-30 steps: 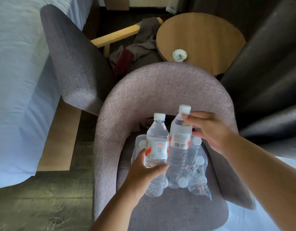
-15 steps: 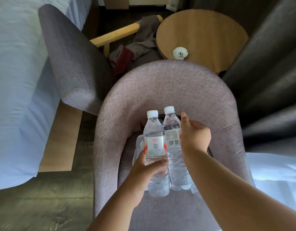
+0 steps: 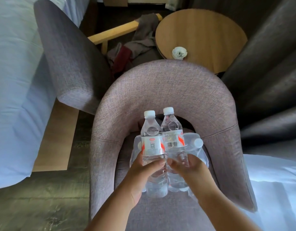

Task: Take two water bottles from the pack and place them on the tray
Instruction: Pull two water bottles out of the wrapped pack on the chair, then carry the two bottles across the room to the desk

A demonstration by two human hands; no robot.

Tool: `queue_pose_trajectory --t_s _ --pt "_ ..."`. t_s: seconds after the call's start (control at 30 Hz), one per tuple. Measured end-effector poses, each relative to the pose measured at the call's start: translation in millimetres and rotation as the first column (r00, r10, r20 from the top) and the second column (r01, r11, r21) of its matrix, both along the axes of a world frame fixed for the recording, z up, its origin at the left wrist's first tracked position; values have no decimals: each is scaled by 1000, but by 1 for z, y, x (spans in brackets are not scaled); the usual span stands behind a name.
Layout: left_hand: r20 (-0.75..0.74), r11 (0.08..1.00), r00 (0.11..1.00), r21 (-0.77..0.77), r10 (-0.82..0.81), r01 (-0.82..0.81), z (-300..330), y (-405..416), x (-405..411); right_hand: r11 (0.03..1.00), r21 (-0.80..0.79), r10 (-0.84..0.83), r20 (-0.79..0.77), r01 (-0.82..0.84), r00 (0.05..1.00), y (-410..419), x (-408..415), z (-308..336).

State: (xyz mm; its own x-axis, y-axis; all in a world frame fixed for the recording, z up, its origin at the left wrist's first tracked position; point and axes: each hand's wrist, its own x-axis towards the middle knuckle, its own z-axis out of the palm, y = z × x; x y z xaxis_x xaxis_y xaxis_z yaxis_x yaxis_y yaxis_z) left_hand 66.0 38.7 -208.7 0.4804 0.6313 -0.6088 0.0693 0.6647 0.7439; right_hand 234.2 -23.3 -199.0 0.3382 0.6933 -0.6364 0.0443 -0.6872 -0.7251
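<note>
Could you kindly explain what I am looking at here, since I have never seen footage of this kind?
There is no machine here: a person wears a wide-angle camera on the head, looking down at their own bare hands. The left hand grips one water bottle and the right hand grips a second bottle, both upright and side by side. Under them, on the seat of a grey armchair, lies the plastic-wrapped pack with more bottles. Beyond the chair stands a round wooden table with a small white dish. No tray shows in this view.
</note>
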Motion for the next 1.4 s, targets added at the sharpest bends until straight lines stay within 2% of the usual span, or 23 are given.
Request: queue_pose_trajectory --t_s 0.03,0.1,0.2,0.3,0.43,0.5,0.63,0.73,0.83,1.0,1.17,1.3,1.4 --pt "-4 1000 1000 0 -7 7 0 0 0 999 -29 17 -118 -21 993 6 5 -1" --pt "0 1000 1000 3 -18 18 -2 1 -1 996 -23 73 -243 -81 967 18 13 -2" --pt "-5 1000 1000 9 -8 8 -4 3 -2 992 0 122 -269 -126 956 27 13 -5" --pt "-7 1000 1000 9 -2 2 -3 3 -2 997 10 74 -301 -74 951 25 12 -10" --pt "7 999 1000 -36 21 -21 7 1 -1 998 61 15 -417 12 909 14 15 -2" --pt "39 998 998 -59 40 -38 21 2 -2 995 78 -24 -480 70 877 7 15 11" --pt "98 998 994 -33 55 -52 78 9 -2 983 119 -61 -507 139 860 0 13 66" --pt "102 997 993 27 63 -66 137 11 -1 967 191 -54 -484 166 873 -4 13 129" --pt "103 984 993 166 53 -69 216 7 3 937 292 -32 -474 192 880 -10 11 201" --pt "186 947 982 317 1 -61 342 -1 -3 847 501 53 -412 177 910 -21 9 323" --pt "242 880 969 468 -43 -78 451 -3 -8 745 665 114 -201 50 973 -27 14 433" --pt "292 816 955 563 -47 -132 509 -15 -10 616 787 143 -157 36 977 -33 8 497" --pt "302 742 952 650 -55 -163 531 -28 -5 565 825 185 -134 6 974 -39 -5 525"
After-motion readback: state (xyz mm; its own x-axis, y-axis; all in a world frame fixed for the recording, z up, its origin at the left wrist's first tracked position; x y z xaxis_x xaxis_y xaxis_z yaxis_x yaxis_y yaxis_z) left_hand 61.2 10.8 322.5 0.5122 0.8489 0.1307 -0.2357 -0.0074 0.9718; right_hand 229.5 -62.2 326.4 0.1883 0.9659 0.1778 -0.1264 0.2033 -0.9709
